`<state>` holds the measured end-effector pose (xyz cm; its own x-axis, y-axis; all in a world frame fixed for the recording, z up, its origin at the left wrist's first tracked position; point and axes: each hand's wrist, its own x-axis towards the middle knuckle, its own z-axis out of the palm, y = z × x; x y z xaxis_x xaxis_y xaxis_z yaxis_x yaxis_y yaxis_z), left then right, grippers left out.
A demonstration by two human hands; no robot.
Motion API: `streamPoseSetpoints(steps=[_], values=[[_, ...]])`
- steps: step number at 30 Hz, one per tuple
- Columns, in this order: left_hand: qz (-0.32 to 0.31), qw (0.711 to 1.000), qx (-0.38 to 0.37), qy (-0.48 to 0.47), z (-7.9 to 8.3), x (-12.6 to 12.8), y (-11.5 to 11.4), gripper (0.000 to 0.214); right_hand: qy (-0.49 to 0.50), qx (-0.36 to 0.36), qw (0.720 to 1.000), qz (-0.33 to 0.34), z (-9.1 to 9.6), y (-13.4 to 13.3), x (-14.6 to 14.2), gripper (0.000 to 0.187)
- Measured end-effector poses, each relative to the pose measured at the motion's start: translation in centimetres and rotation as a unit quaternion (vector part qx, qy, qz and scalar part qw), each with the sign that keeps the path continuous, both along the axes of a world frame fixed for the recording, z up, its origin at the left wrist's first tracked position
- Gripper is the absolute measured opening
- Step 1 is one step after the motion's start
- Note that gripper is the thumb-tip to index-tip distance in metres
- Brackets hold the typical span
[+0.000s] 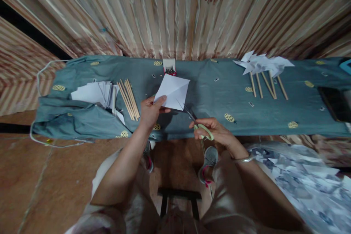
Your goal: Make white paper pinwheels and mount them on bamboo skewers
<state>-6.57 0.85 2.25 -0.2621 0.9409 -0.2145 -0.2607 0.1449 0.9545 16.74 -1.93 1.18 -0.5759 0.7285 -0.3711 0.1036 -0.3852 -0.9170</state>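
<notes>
A white square of paper [174,87] with a diagonal crease is pinched at its left corner by my left hand [153,111], thumb on top. My right hand [212,129] has its fingers in the green handles of a pair of scissors [203,131]. The slightly parted blades reach the paper's lower right corner, one over it. Just behind the paper stands a small open red-and-white box [170,69] with small dark metal pieces in it. To the left of my left hand lie several wooden sticks [128,98].
A fanned stack of white paper [94,93] lies at the left. Several paper pinwheels on sticks [263,65] rest at the right, near a dark phone [334,104]. A clear bag of paper scraps [307,182] stands beside my right leg. A curtain [175,14] hangs behind the green tablecloth [208,95].
</notes>
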Motion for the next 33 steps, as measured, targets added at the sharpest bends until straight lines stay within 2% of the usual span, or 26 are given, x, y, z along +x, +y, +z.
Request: streamPoseSetpoints(steps=[2,4,7,9,11,13,18,21,24,29,33], values=[[0.006,1.000,0.002,-0.007,0.0,-0.1,0.1,0.038,-0.015,0.018,1.000,-0.004,0.1,0.1,0.8,0.046],[0.003,1.000,0.009,-0.007,0.0,-0.1,0.1,0.035,-0.028,0.050,0.997,-0.042,0.0,0.4,1.5,0.045],[-0.021,1.000,0.008,0.013,-0.3,0.3,0.1,0.028,-0.038,0.108,0.978,-0.172,-0.4,1.2,2.1,0.042],[-0.050,0.998,-0.010,0.035,-0.7,0.8,0.0,0.024,-0.041,0.147,0.951,-0.267,-0.7,1.8,2.2,0.043],[-0.087,0.994,-0.032,0.056,-1.1,1.4,-0.1,0.020,-0.043,0.184,0.928,-0.322,-0.8,2.4,2.2,0.045],[-0.129,0.988,-0.049,0.072,-1.4,2.1,-0.3,0.017,-0.045,0.214,0.918,-0.330,-0.7,2.9,2.0,0.048],[-0.206,0.973,-0.078,0.069,-1.9,3.3,-0.7,0.013,-0.052,0.226,0.930,-0.284,-0.8,3.2,1.7,0.045],[-0.209,0.973,-0.078,0.056,-2.0,3.5,-0.7,0.017,-0.046,0.199,0.938,-0.280,-0.9,3.1,1.6,0.040],[-0.193,0.979,-0.067,0.016,-2.0,3.5,-0.7,0.029,-0.020,0.165,0.940,-0.297,-0.9,3.1,1.4,0.042],[-0.201,0.971,-0.035,-0.125,-1.8,4.3,-1.4,0.058,-0.004,0.148,0.918,-0.369,-1.0,3.0,0.2,0.044],[-0.200,0.975,-0.015,-0.095,-2.1,5.8,-2.0,0.059,0.010,0.142,0.905,-0.402,-1.3,3.0,-1.2,0.047]])
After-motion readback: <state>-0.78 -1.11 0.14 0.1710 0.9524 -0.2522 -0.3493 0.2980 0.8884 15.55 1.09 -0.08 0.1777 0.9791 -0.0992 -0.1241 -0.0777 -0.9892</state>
